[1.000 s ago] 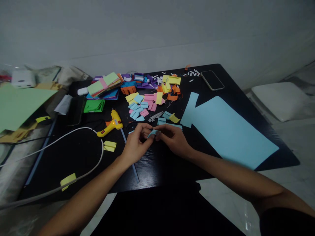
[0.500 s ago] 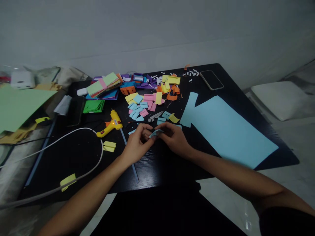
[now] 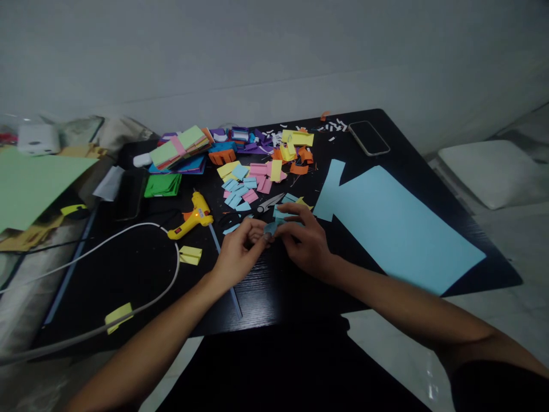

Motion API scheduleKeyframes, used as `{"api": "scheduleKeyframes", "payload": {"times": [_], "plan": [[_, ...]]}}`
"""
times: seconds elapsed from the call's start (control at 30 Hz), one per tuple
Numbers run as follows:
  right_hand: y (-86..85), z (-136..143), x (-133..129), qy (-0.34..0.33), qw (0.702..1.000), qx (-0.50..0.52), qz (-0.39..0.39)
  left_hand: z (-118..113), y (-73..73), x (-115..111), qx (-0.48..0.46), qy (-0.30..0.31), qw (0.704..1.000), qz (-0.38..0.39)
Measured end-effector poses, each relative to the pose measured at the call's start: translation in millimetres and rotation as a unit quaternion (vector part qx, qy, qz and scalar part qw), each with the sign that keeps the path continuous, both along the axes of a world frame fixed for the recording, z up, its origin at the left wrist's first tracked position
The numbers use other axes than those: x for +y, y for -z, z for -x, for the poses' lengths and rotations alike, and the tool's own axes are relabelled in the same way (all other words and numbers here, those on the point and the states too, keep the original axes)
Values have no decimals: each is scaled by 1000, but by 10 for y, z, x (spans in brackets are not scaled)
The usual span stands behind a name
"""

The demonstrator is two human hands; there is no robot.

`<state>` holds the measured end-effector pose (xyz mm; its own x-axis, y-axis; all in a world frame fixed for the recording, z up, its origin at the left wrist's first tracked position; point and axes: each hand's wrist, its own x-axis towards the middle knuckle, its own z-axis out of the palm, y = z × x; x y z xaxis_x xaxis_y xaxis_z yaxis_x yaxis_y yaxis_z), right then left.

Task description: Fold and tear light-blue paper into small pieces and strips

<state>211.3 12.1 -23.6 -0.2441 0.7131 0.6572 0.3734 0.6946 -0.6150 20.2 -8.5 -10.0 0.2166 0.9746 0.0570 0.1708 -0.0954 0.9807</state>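
Observation:
Between my two hands, above the black table's near part, is a small light blue paper piece point(image 3: 270, 228). My left hand point(image 3: 241, 250) pinches it between thumb and fingers. From the other side, my right hand point(image 3: 307, 240) has its fingertips at the paper's edge, the upper fingers raised and bent; whether it grips the paper is hard to tell. Small blue folded pieces point(image 3: 235, 194) lie beyond my left hand, beside pink pieces point(image 3: 259, 170). Grey scissors point(image 3: 271, 203) rest just past the hands.
The black table point(image 3: 266, 297) carries a yellow glue gun point(image 3: 199, 214) with a white cable point(image 3: 178, 263) at left, stacked coloured paper point(image 3: 182, 147) behind, a large blue sheet point(image 3: 403, 229) at right and a phone point(image 3: 369, 138) at the back right.
My right hand's upper fingers have lifted and spread away from the paper. The blue piece now sits more upright at my left fingertips.

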Motion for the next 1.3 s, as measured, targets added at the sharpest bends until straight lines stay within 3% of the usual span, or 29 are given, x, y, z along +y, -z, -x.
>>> {"api": "scheduleKeyframes", "payload": {"times": [0.2, 0.57, 0.87, 1.03, 1.13, 1.3], "plan": [[13, 29, -18, 45, 999, -18, -4, 12, 2, -7, 15, -16, 999, -23], [-13, 31, -16, 19, 997, -5, 74, 40, -13, -14, 118, -18, 987, -105], [6, 32, -8, 6, 999, -25, 19, 41, -24, -2, 105, -25, 988, -109], [-16, 24, -12, 25, 999, -16, 25, -12, -43, 17, -46, -29, 999, -5], [-50, 17, -19, 42, 998, -15, 47, -17, -52, 51, -144, -34, 985, 93], [-73, 18, -26, 45, 998, -7, 51, 21, -45, 92, -165, -26, 970, 177]]}}
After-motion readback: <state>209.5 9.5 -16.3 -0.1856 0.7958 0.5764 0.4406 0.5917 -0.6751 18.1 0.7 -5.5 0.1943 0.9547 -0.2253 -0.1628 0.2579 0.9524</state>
